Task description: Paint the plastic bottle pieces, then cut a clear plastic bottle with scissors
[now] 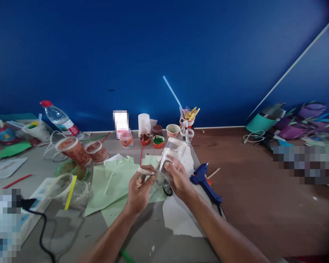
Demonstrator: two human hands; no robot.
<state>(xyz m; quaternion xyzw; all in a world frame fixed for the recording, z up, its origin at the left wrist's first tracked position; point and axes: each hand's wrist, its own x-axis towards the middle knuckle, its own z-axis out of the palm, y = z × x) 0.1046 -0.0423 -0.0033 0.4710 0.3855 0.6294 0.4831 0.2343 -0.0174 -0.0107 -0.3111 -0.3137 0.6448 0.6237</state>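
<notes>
My right hand is wrapped round a clear plastic bottle, holding it tilted above the table with its flat end up and away from me. Close beside its lower end, my left hand is closed, thumb and fingers pinched together. A thin pale piece shows at the left fingers, but I cannot make out what it is. Under the hands lie pale green paper sheets and a torn white sheet. A blue hot glue gun rests just right of my right hand.
Along the blue wall stand a white roll, small paint pots, a paper cup and a water bottle. Paint-stained cups, a clear container and a black cable lie left. A teal container is far right.
</notes>
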